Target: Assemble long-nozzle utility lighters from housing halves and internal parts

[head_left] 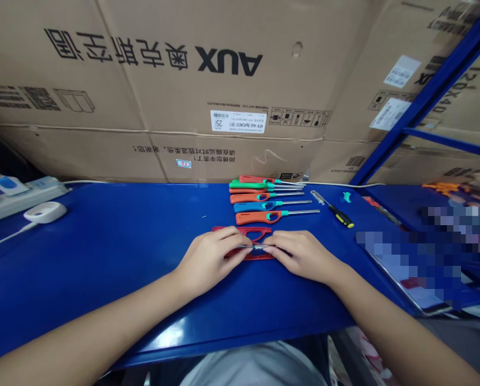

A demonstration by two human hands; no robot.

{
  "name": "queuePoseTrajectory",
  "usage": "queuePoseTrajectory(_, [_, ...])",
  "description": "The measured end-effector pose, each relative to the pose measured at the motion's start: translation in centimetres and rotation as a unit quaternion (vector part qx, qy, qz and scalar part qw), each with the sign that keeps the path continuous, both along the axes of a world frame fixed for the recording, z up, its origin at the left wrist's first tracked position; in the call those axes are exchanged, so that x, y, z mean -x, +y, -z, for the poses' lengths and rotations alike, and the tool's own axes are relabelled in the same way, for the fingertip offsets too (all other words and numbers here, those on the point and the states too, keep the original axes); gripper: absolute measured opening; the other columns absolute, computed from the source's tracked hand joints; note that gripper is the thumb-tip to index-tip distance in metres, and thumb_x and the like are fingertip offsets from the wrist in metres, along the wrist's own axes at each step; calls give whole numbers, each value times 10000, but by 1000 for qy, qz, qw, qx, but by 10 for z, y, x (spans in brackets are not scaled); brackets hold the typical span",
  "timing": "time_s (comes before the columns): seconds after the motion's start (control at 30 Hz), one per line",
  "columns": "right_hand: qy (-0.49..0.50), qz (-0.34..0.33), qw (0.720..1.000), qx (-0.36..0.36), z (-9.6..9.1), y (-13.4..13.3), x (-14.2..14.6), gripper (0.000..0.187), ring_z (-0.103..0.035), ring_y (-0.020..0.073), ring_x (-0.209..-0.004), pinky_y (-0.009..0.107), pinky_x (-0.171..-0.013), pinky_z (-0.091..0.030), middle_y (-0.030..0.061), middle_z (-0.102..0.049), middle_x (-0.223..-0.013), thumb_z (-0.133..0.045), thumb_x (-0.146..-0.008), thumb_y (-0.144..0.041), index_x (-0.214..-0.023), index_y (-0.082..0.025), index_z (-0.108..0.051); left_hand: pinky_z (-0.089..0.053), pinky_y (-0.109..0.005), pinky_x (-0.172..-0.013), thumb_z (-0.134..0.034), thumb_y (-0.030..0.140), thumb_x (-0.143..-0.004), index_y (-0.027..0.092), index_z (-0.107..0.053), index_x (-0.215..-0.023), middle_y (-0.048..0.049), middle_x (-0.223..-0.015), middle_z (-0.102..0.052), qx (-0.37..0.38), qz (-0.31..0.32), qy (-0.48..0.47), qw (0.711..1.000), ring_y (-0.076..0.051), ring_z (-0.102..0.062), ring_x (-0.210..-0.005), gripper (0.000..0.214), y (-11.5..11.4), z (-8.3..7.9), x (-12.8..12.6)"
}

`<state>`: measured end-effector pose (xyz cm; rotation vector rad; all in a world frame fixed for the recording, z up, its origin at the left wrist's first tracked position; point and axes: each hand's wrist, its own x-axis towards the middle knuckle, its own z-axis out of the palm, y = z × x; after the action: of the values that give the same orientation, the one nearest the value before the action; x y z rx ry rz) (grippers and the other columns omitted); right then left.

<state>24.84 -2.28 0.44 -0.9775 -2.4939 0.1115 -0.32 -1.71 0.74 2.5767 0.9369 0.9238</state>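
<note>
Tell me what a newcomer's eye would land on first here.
Probably the huge cardboard standing behind the blue table, its big AUX lettering upside down. Next, the bright row of orange, blue and green lighters lying at its foot, handles to the left. Then, nearer, the left hand and right hand meet over red plastic pieces, fingertips on a small shiny piece.

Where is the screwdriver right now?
In the head view, the yellow-and-black screwdriver lies on the blue table, right of the lighters and beyond the right hand.
</note>
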Motion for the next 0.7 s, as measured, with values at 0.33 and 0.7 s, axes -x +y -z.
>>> queuePoseTrajectory(0.33, [6, 1, 1000, 21, -3, -1, 1, 252, -695, 153, -775, 260, -696, -480, 34, -747, -884, -453, -1045, -312, -989, -195, -670, -530, -237, -753, -557, 233, -993, 202, -697, -1019, -18, -953, -736, -60, 30, -10, 998, -134, -692, -839, 145, 1, 1, 2])
queuePoseTrajectory(0.7, [-44, 3, 998, -43, -3, -3, 4, 290, -684, 135, -747, 264, -656, -432, 19, -741, -852, -426, -1055, -312, -954, -190, -668, -473, -252, -611, -503, 246, -1017, 214, -715, -974, 2, -907, -755, -245, 4, 101, 964, -128, -694, -734, 219, -3, -6, 3])
